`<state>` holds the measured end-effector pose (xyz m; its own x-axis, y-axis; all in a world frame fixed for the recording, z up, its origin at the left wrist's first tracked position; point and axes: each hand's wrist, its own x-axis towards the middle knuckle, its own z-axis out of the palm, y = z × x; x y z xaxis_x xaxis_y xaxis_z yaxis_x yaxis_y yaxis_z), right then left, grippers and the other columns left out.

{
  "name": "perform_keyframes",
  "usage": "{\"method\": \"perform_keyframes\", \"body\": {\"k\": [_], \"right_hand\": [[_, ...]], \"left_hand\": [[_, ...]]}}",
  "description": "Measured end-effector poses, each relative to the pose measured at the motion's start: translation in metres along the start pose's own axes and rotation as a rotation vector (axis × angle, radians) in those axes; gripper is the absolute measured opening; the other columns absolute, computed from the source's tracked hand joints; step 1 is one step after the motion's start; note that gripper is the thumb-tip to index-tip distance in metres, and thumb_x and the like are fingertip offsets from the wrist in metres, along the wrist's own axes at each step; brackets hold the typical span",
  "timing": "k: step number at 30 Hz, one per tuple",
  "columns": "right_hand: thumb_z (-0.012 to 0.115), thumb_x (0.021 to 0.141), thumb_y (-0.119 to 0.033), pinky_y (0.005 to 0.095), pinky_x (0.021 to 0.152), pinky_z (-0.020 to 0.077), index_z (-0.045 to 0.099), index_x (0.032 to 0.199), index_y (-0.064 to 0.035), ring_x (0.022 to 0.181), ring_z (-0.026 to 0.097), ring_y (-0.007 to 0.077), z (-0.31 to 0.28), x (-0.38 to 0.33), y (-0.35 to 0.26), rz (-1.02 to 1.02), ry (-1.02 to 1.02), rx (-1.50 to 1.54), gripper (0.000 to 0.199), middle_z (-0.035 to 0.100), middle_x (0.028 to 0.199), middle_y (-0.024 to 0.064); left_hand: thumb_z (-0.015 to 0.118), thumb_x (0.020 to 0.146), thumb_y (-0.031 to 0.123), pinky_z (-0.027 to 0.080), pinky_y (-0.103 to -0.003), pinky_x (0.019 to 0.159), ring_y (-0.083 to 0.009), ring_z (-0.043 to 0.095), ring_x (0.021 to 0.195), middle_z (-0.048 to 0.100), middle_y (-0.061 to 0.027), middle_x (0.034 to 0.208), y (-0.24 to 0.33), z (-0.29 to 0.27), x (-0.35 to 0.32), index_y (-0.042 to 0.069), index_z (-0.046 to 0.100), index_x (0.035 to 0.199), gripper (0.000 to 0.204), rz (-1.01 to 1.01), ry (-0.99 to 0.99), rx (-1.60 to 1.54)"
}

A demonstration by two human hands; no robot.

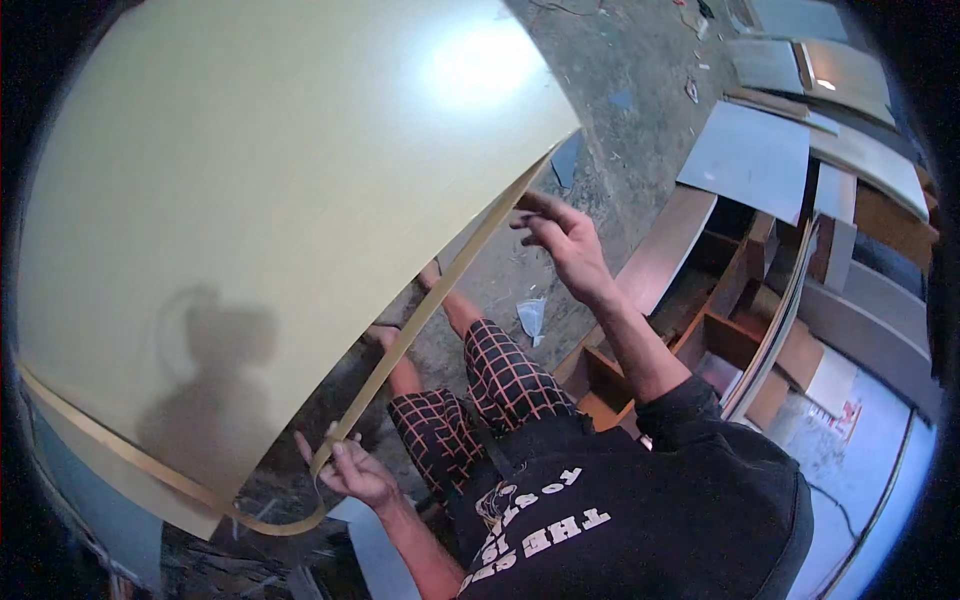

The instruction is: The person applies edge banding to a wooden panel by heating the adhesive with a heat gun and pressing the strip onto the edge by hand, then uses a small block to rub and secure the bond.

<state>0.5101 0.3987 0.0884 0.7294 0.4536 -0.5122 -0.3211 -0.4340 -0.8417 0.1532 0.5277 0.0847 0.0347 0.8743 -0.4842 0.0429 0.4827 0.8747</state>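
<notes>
A large cream panel (260,200) fills the left and middle of the view, and my shadow falls on its lower part. A thin cream edge strip (440,290) runs from the panel's right corner down to my left hand (352,470), then loops back along the panel's lower edge. My left hand pinches the strip just off the panel's edge. My right hand (562,238) is raised beside the panel's right corner with its fingers spread. Its fingertips are close to the upper end of the strip; I cannot tell whether they touch it.
My legs in checked trousers (490,385) stand on a rough concrete floor (620,150) littered with scraps and a clear plastic bag (532,315). A brown wooden cabinet frame (715,335) lies to the right. Grey boards (750,155) are stacked beyond it.
</notes>
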Motion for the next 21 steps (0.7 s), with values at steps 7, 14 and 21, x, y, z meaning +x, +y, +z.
{"method": "perform_keyframes", "body": {"k": [7, 14, 21], "right_hand": [[0.052, 0.099, -0.017, 0.0263, 0.075, 0.0507, 0.057, 0.123, 0.0035, 0.089, 0.065, 0.0144, 0.017, 0.023, -0.004, -0.032, 0.21, 0.453, 0.032, 0.067, 0.11, 0.0089], [0.061, 0.097, -0.026, 0.0292, 0.076, 0.0501, 0.062, 0.119, 0.0009, 0.092, 0.064, 0.0148, 0.029, 0.043, 0.004, -0.007, 0.13, 0.929, 0.036, 0.068, 0.105, 0.0084], [0.059, 0.097, -0.022, 0.0313, 0.085, 0.0506, 0.06, 0.119, 0.0045, 0.091, 0.064, 0.0168, 0.033, 0.05, 0.018, -0.111, 0.094, 0.797, 0.034, 0.067, 0.107, 0.0106]], "left_hand": [[0.057, 0.095, 0.018, 0.047, -0.034, 0.077, -0.0168, 0.057, 0.087, 0.063, -0.0073, 0.104, 0.008, -0.002, 0.016, 0.0, 0.052, 0.125, 0.036, -0.12, 0.029, -0.138], [0.063, 0.092, 0.017, 0.049, -0.032, 0.077, -0.0162, 0.061, 0.086, 0.065, -0.0092, 0.104, 0.012, -0.006, 0.041, 0.003, 0.06, 0.111, 0.024, -0.156, 0.043, -0.181], [0.061, 0.093, 0.018, 0.049, -0.033, 0.078, -0.0191, 0.06, 0.094, 0.064, -0.0085, 0.103, 0.02, 0.002, 0.049, 0.002, 0.059, 0.111, 0.025, -0.159, 0.081, -0.155]]}}
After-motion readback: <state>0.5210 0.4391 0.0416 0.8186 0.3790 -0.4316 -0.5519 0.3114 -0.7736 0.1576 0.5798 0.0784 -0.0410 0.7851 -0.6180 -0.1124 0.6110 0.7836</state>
